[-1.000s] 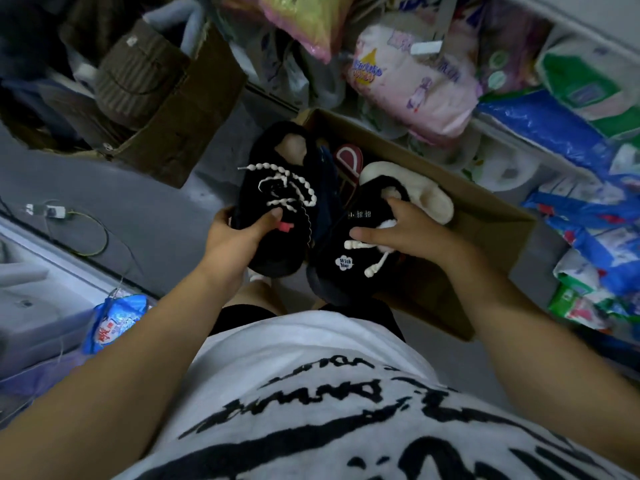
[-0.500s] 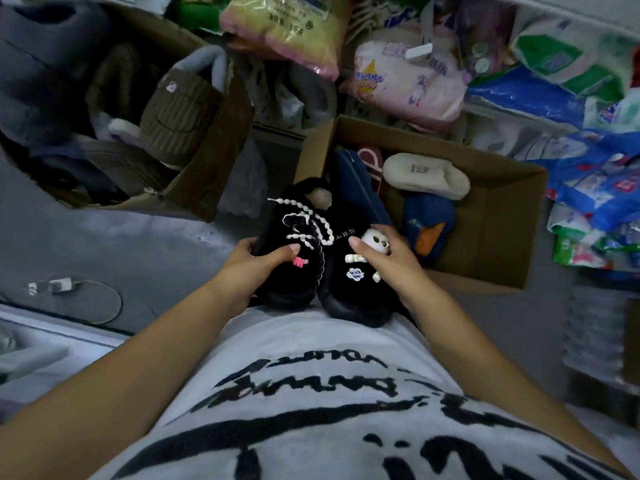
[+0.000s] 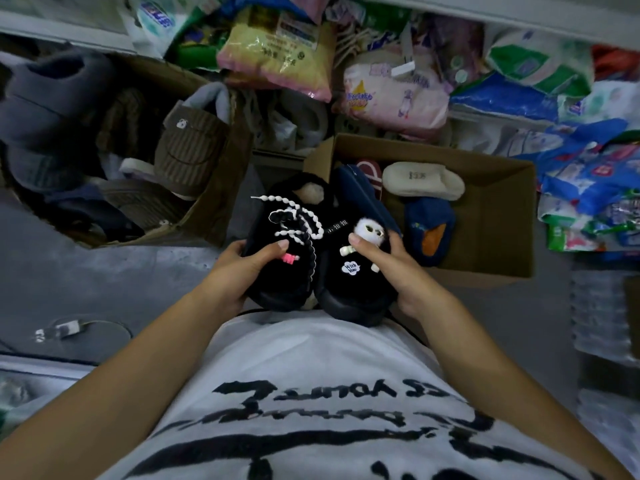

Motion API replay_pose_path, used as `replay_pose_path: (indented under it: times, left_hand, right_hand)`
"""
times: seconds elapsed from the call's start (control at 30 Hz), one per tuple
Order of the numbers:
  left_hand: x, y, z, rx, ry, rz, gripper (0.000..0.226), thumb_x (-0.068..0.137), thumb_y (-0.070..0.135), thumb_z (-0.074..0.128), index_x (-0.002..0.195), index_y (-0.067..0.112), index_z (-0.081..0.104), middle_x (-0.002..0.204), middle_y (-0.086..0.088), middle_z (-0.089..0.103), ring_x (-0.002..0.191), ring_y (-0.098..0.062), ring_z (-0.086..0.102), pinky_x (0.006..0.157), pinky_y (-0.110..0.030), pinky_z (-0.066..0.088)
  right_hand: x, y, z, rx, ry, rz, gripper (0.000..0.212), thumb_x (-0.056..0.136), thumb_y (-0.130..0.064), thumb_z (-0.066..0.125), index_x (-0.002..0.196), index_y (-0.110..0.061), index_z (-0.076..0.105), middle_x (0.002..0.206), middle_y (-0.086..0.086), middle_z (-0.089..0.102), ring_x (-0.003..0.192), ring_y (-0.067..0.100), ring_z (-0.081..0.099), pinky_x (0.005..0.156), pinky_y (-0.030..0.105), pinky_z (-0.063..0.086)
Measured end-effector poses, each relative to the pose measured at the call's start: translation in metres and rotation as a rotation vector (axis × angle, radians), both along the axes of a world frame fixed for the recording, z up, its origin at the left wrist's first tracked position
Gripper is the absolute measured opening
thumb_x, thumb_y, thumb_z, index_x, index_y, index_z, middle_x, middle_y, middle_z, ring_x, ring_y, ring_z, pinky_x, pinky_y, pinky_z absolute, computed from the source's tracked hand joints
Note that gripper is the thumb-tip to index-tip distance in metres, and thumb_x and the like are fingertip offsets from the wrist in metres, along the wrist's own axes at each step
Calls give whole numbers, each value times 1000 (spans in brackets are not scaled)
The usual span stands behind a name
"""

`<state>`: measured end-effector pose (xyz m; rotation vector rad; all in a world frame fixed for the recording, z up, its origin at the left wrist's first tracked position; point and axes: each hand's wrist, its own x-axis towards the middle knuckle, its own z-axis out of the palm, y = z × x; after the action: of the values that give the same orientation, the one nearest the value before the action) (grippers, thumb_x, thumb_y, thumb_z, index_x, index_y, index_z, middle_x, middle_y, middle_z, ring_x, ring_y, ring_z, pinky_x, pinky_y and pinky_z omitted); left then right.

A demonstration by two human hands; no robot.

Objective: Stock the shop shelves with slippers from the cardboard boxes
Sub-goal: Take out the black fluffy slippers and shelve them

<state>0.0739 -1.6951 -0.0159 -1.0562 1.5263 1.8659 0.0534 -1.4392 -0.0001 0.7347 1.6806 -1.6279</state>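
Far left of the black pair, an open cardboard box (image 3: 221,188) sags at its wall, crammed with soft shapes: a big grey plush slipper (image 3: 45,109), cut off by the frame edge, and a ribbed brown corduroy slipper (image 3: 190,147) standing on end with a pale fleece lining poking out. What lies deeper in that box is too dark to sort out.

Now the middle. The left hand (image 3: 242,268) is wrapped around the beaded black slipper (image 3: 280,271), thumb pressed on top, fingers tucked out of sight underneath. Fuzzy black upper, a looping string of white beads, a small pink tag by the thumb. Pressed right against it is the doll-trimmed black slipper (image 3: 349,289), gripped by the right hand (image 3: 391,268), thumb laid beside a small white plush figure; a tiny cloud-shaped patch reads "With You". Both toes touch the white printed shirt (image 3: 311,393).

Right of the pair, a second cardboard box (image 3: 498,216) sits open, its bare brown floor showing. Inside it: a navy slipper (image 3: 360,192) half hidden behind the held pair, a red one mostly covered, a cream felt-like slipper (image 3: 422,181) lying flat, and a rounded blue slipper with an orange patch (image 3: 429,230).

Beyond that box, crinkled plastic packs (image 3: 588,161) pile up, their print too blurred to read.
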Motion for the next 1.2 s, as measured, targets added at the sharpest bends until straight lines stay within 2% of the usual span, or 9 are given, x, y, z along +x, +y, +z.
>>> replay_pose_path:
  times: [0.17, 0.33, 0.53, 0.63, 0.73, 0.8, 1.0, 1.07, 1.2]
  left_hand:
    - [-24, -20, 19, -23, 104, 110, 98, 51, 48, 99, 133, 13, 58, 119, -6, 74, 103, -24, 74, 97, -44, 56]
    - [-31, -42, 49, -15, 204, 264, 63, 74, 33, 87, 129, 12, 64, 116, -7, 76, 106, -23, 73, 97, -42, 56]
    - [-31, -115, 74, -98, 255, 394, 85, 58, 41, 96, 130, 17, 59, 118, -4, 75, 104, -21, 74, 93, -41, 58]
    - [-31, -165, 83, -107, 291, 391, 78, 63, 37, 91, 131, 16, 59, 118, -4, 74, 105, -21, 73, 92, -39, 58]
    - [-35, -223, 87, -118, 308, 339, 79, 64, 36, 93, 132, 16, 57, 119, -4, 74, 105, -20, 73, 95, -41, 57]
    - [-38, -263, 94, -133, 306, 309, 82, 62, 38, 92, 132, 18, 56, 119, -2, 74, 103, -19, 74, 92, -41, 58]
    - [-53, -376, 121, -184, 346, 242, 82, 60, 39, 91, 132, 21, 55, 121, 0, 71, 103, -18, 73, 87, -36, 60]
    - [-63, -399, 128, -177, 360, 212, 88, 57, 43, 94, 133, 20, 56, 122, -2, 72, 105, -22, 73, 93, -43, 58]
    - [-91, -419, 143, -186, 447, 205, 92, 52, 48, 97, 131, 22, 57, 121, -2, 73, 104, -22, 74, 88, -42, 60]
  right_hand:
    - [-59, -16, 17, -28, 106, 197, 119, 55, -68, 89, 154, -46, 28, 151, -14, 46, 133, 13, 49, 114, 39, 42]
    - [-102, -54, 39, -114, 238, 265, 81, 59, -61, 90, 128, -57, 48, 139, -16, 59, 124, 10, 61, 109, 40, 49]
    - [-118, -135, 56, -114, 382, 338, 90, 62, -64, 85, 142, -50, 45, 133, -28, 59, 121, -13, 55, 110, 22, 44]
    - [-118, -188, 60, -122, 380, 349, 104, 60, -69, 86, 150, -49, 37, 141, -28, 51, 136, 3, 47, 116, 34, 38]
    - [-115, -245, 67, -123, 393, 280, 95, 66, -58, 80, 148, -48, 32, 128, -35, 45, 133, 2, 41, 109, 26, 35]
    - [-108, -284, 67, -133, 388, 241, 97, 68, -57, 84, 150, -48, 33, 140, -26, 46, 136, 6, 42, 114, 31, 36]
    - [-100, -392, 68, -237, 427, 120, 111, 46, -68, 92, 144, -49, 43, 143, -16, 56, 130, 12, 57, 115, 46, 43]
    - [-107, -411, 76, -214, 466, 103, 118, 46, -70, 91, 148, -47, 37, 147, -17, 50, 134, 11, 52, 116, 43, 40]
    - [-133, -428, 105, -188, 616, 114, 88, 71, -51, 85, 143, -46, 35, 139, -26, 46, 125, -7, 49, 102, 15, 43]
